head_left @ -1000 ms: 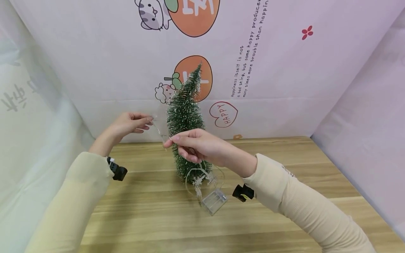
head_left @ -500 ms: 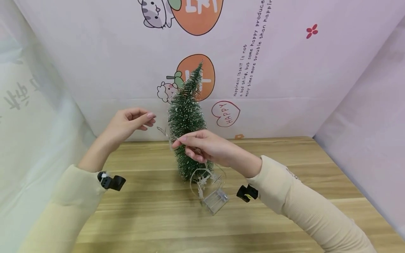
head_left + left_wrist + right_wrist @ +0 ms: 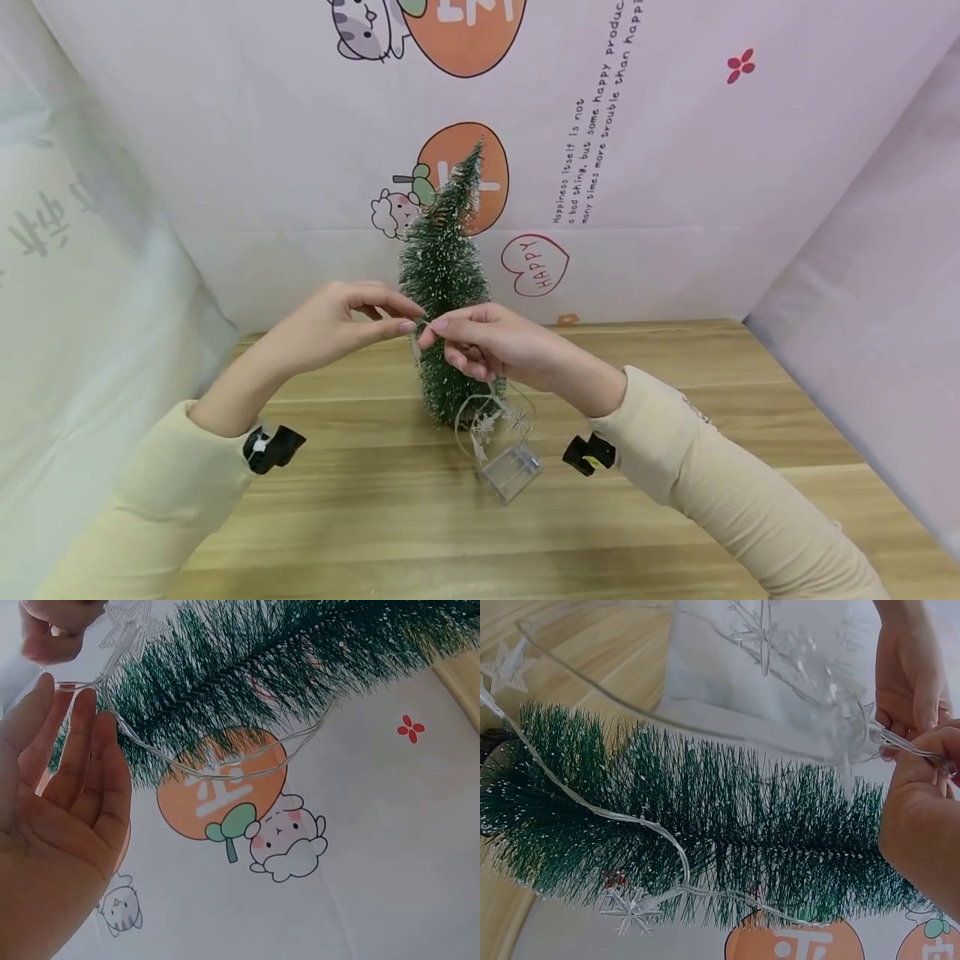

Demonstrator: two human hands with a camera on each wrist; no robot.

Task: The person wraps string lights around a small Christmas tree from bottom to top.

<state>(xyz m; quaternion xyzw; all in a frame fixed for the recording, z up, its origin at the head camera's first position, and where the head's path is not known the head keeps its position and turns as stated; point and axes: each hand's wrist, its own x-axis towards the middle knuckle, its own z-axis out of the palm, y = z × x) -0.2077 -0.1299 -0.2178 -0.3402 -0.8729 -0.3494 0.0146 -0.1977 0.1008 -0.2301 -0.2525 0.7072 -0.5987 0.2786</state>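
Observation:
A clear-wired string of fairy lights (image 3: 225, 778) with transparent snowflake and star ornaments hangs in front of a green artificial Christmas tree (image 3: 442, 275). My right hand (image 3: 502, 342) pinches the wire between thumb and index finger, before the middle of the tree. My left hand (image 3: 345, 325) meets it from the left, thumb and index fingertips closing on the same wire; the left wrist view shows the wire passing between them. A clear battery box (image 3: 512, 473) lies below the right hand, joined to loops of wire. A snowflake ornament (image 3: 630, 910) hangs against the branches in the right wrist view.
The tree stands on a wood-grain table (image 3: 360, 517), near its back edge. A white printed backdrop (image 3: 645, 167) rises close behind it, and pale side sheets (image 3: 82, 275) flank the table.
My left hand let go of the wire end, drew back slightly, then moved right and down to meet my right fingertips. My right hand shifted slightly right and kept its pinch.

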